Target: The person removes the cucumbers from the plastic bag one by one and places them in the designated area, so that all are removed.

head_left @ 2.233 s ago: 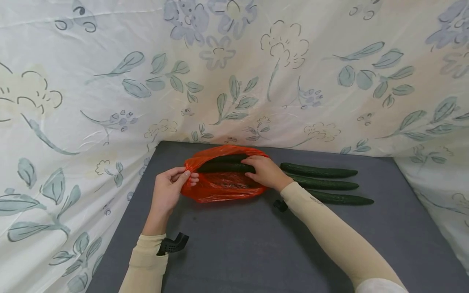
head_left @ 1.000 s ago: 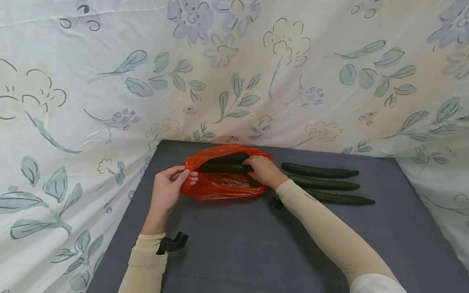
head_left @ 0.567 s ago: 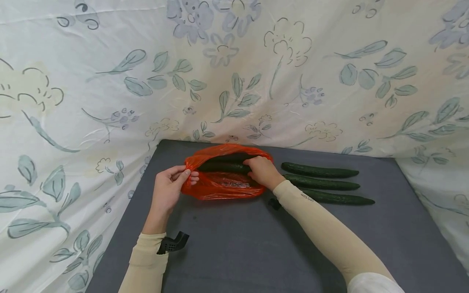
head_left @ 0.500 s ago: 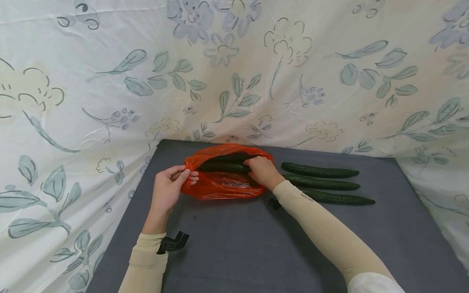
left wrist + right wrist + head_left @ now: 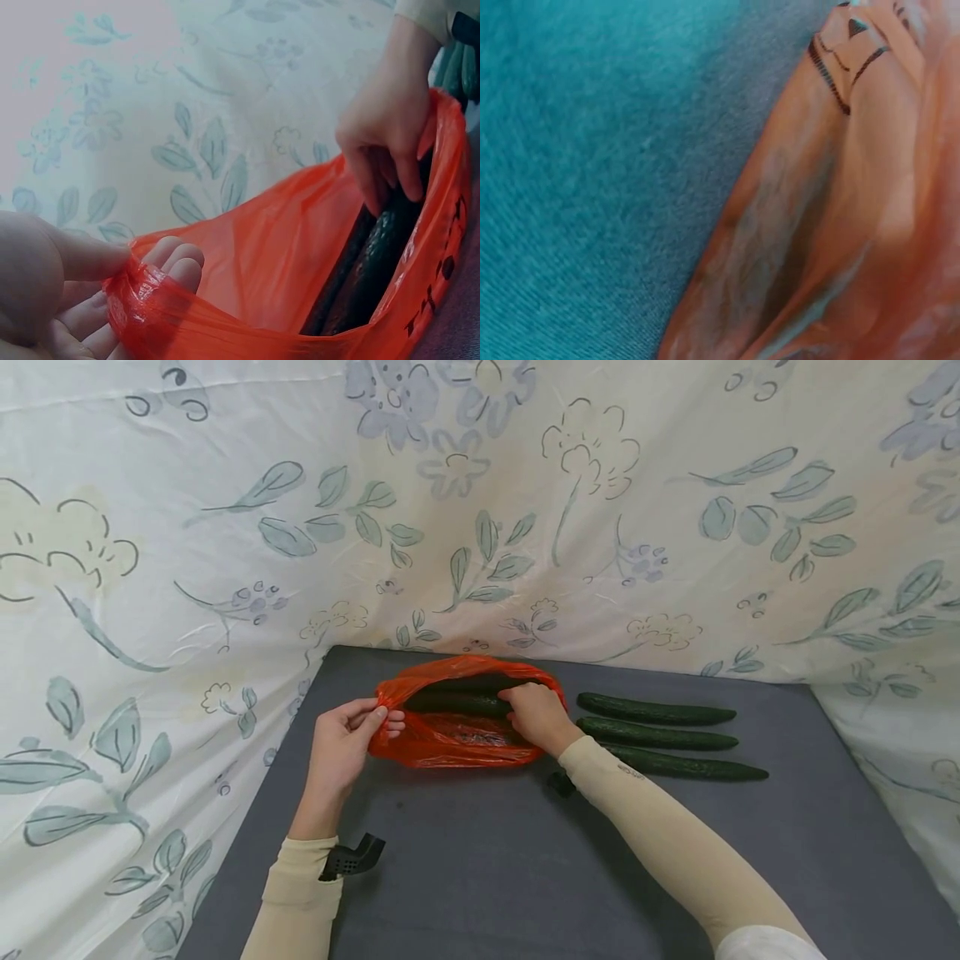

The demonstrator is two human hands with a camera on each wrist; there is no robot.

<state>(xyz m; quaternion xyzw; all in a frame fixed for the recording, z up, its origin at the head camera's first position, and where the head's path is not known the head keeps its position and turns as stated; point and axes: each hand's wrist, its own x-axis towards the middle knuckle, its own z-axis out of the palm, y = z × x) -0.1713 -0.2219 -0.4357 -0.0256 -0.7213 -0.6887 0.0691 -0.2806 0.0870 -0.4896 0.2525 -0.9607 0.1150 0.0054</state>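
Note:
A red plastic bag lies at the back of the table with its mouth spread wide. My left hand pinches the bag's left rim between thumb and fingers. Inside lie two dark green cucumbers, the nearer cucumber in front of the farther one. My right hand reaches into the bag's right end, and in the left wrist view its fingers grip the nearer cucumber from above. The right wrist view shows only the bag's side and cloth; the right hand is out of sight there.
Three more cucumbers lie in a row right of the bag: a back one, a middle one and a front one. The dark grey table ends at a hanging floral cloth behind and at both sides.
Over the last two seconds my right hand has shifted slightly rightward and deeper into the bag's right end, still on the cucumber. The left hand keeps its pinch on the rim.

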